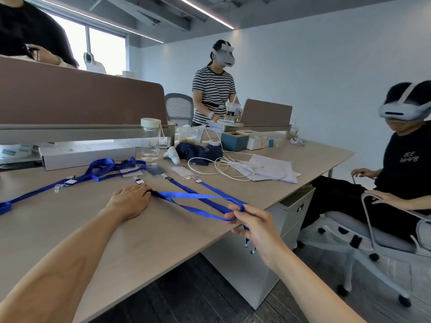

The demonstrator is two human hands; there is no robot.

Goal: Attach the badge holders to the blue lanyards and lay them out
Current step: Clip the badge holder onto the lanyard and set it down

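Several blue woven lanyard straps [198, 199] run across the pale wood-grain surface [93, 229] between the hands. The left hand [130, 201] lies palm down with fingers straight, pinning the straps' dark joined end, probably so they pull taut. The right hand [254, 224] pinches the looped end between thumb and forefinger at the surface edge, likely straightening for layout. Clear plastic badge holders [183, 171] sit just beyond. White lettering on the seated person's black shirt [401, 157] is unreadable.

The flat woven lanyard straps [193, 196] are bright blue, the wood-grain tabletop [163, 229] pale beige, the standing person's T-shirt [213, 89] black-and-white striped, the fabric desk divider [81, 101] brown.
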